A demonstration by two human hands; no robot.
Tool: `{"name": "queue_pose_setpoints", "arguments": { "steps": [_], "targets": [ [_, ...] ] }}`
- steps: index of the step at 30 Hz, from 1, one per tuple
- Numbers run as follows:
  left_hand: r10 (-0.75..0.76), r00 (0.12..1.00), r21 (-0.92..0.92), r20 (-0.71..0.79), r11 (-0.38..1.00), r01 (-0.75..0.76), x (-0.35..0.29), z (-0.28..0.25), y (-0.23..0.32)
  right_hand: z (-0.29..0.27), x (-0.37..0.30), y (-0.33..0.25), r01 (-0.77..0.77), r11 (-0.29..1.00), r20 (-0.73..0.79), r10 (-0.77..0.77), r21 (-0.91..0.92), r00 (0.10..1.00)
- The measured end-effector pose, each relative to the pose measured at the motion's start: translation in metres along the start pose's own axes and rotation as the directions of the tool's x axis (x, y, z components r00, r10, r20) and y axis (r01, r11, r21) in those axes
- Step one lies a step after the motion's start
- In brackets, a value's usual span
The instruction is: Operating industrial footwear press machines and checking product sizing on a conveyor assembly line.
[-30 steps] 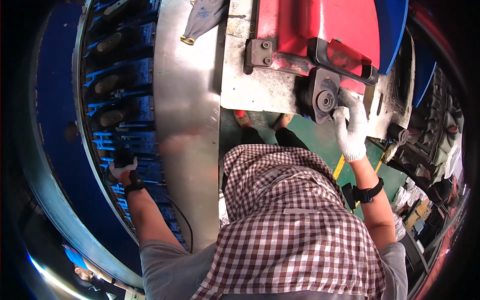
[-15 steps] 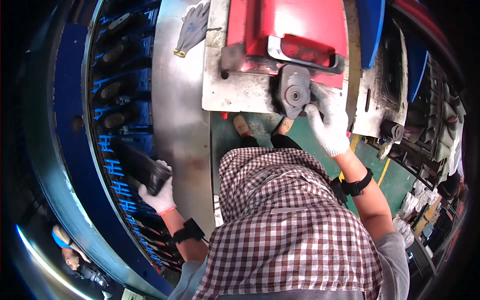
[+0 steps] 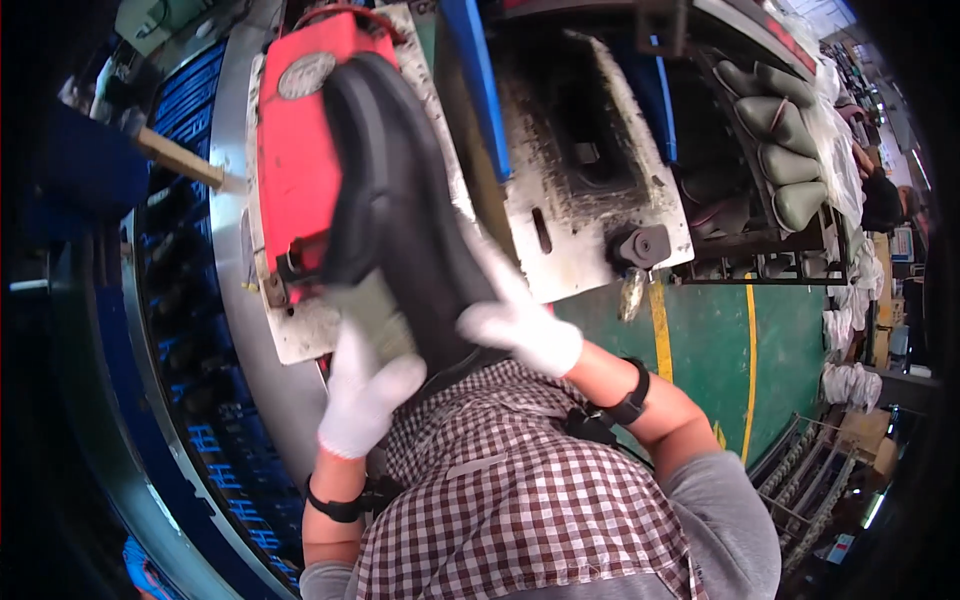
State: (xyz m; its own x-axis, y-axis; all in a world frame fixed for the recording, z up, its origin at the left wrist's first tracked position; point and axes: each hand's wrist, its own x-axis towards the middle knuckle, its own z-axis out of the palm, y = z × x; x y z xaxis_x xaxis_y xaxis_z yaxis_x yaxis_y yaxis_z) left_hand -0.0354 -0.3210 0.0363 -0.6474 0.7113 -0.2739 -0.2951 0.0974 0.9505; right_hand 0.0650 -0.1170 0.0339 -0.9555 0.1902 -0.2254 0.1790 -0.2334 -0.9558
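A long black boot (image 3: 400, 210), blurred by motion, is held up in front of my apron between my two gloved hands. My right hand (image 3: 522, 330), in a white knit glove, grips its lower right side with fingers partly behind it. My left hand (image 3: 370, 390), gloved the same way, is closed at the lower left, its thumb toward the boot. A pale green-grey patch (image 3: 372, 312) shows just above the left hand; I cannot make out whether it is part of the boot. Behind the boot stands a red machine cover (image 3: 300, 150) on a pale metal plate.
A second stained plate (image 3: 590, 250) with a black knob (image 3: 645, 245) is at the right, beside a blue panel (image 3: 475, 80). Green-grey shoe shapes (image 3: 790, 150) fill a rack farther right. Blue racks (image 3: 200, 440) run along the left. Yellow lines mark the green floor (image 3: 700, 330).
My left hand has come from the left rack to my front, bringing the black boot. My right hand has left the black knob and now grips the boot. The view has turned right.
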Motion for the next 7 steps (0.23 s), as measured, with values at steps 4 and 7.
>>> {"name": "queue_pose_setpoints", "arguments": {
  "steps": [4, 7],
  "targets": [
    [0.290, 0.947, 0.172, 0.139, 0.935, -0.311, 0.060, 0.058, 0.035, -0.099, -0.016, -0.001, 0.221, 0.957, -0.340, -0.147, 0.189, 0.929],
    [0.380, 0.916, 0.268, 0.132, 0.875, -0.402, 0.095, 0.080, 0.063, -0.174, 0.007, -0.005, 0.107, 0.994, -0.442, -0.099, -0.006, 0.891]
  ]
}}
